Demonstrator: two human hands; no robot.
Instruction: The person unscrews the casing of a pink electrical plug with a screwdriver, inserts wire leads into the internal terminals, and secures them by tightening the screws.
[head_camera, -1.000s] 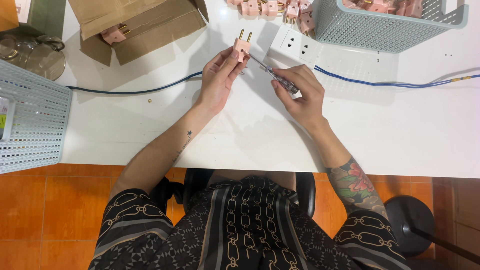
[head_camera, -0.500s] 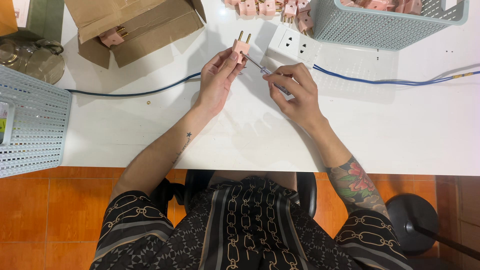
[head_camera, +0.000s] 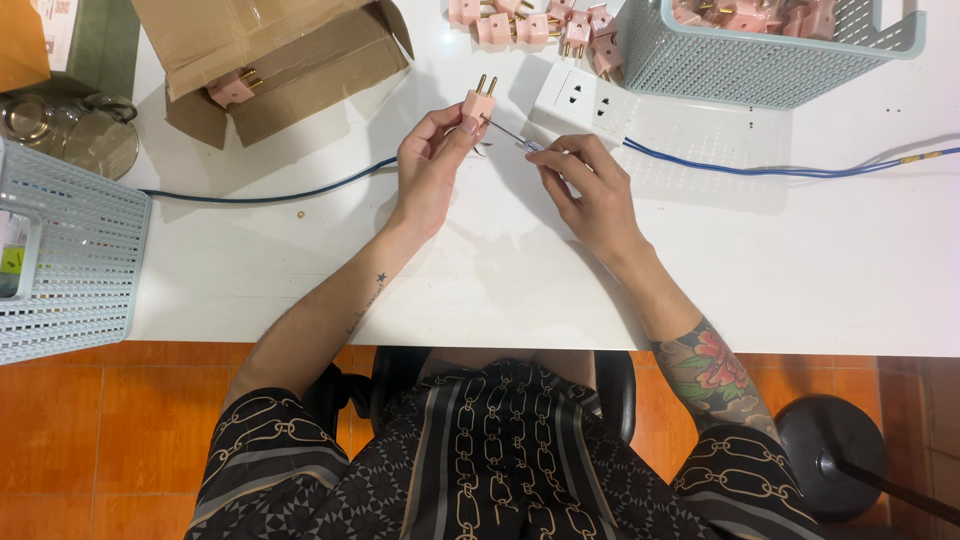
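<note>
A white tabletop carries everything here, with a pale perforated basket of pink plugs at the far right edge, another perforated basket at the left edge, and an open cardboard box at the far left holding one more plug. A blue cable runs across the far side to a white double socket block, and a cluster of loose pink plugs lies just beyond it. Above the tabletop, near the socket block, the left hand has its fingers closed on a pink two-pin plug, brass pins pointing away from the person. The right hand pinches a slim screwdriver between curled fingers, its tip meeting the side of the plug. The likeliest trouble, as I judge it, is the thin tip slipping out of the screw head if the plug tilts in that light fingertip hold, which could jab the left thumb or chew the screw. A loosened screw could also drop and roll off; a tiny brass piece already lies loose on the tabletop near the cable.
</note>
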